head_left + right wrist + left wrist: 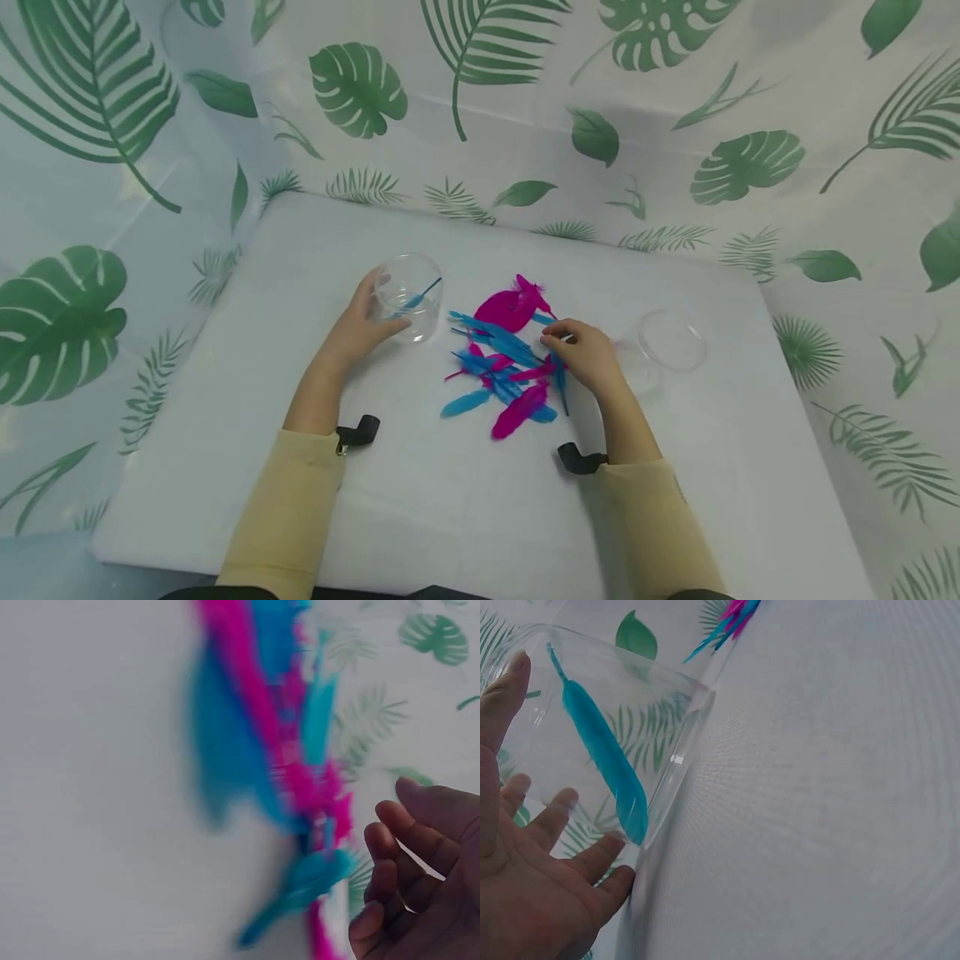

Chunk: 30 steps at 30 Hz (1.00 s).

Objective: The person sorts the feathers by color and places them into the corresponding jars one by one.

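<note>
My left hand (352, 333) holds a clear plastic cup (423, 323) at its side, thumb in front and fingers spread round the back. One blue feather (607, 754) leans inside that cup, quill end toward the rim. A loose heap of feathers lies between the hands, with blue feathers (501, 339) mixed among magenta feathers (519, 412). Over the heap's right edge hovers my right hand (588, 354), its fingers loosely bent. In the right wrist view, nothing shows between the thumb and fingertips, and the feathers are blurred.
A second clear cup (642, 369) stands to the right, just beyond my right hand. The white table (465, 508) meets a leaf-printed curtain (525, 142) at its back and sides. Black cameras (360, 431) jut inward from both wrists.
</note>
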Each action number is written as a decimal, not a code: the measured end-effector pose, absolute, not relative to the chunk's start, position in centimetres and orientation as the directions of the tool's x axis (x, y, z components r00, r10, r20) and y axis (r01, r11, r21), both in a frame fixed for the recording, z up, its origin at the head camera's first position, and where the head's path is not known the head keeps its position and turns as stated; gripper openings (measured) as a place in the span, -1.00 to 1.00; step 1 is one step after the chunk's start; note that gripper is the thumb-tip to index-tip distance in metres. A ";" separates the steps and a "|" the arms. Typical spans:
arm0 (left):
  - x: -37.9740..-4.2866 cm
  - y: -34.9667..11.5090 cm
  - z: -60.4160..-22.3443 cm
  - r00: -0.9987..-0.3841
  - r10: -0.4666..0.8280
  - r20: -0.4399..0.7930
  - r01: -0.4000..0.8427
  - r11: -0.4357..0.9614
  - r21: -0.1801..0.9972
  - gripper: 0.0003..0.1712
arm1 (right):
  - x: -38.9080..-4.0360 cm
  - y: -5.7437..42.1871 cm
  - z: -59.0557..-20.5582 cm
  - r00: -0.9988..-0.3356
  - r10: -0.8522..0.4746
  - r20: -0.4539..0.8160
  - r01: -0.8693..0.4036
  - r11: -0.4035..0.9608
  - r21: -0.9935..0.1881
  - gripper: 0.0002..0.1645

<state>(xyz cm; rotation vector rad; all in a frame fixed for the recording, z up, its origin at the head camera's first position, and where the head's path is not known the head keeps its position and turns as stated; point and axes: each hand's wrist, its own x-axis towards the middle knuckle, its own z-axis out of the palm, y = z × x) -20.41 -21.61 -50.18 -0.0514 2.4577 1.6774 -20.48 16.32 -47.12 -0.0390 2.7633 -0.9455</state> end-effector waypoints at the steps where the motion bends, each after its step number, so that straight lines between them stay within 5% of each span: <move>1: -20.4 -21.7 -50.2 -0.986 0.065 -0.156 -0.122 0.370 0.921 0.12 | -20.3 16.4 -47.7 -0.975 -0.095 -0.200 0.046 0.796 -0.603 -0.61; 20: -20.4 -21.8 -50.5 -0.988 0.065 -0.143 -0.110 0.362 0.926 0.11 | -19.0 16.4 -51.1 -0.986 -0.109 -0.124 -0.016 0.811 -0.584 -0.80; 30: -20.4 -21.7 -50.5 -0.986 0.059 -0.154 -0.121 0.374 0.919 0.12 | -19.3 15.4 -50.2 -0.968 -0.088 -0.235 0.055 0.839 -0.542 -0.75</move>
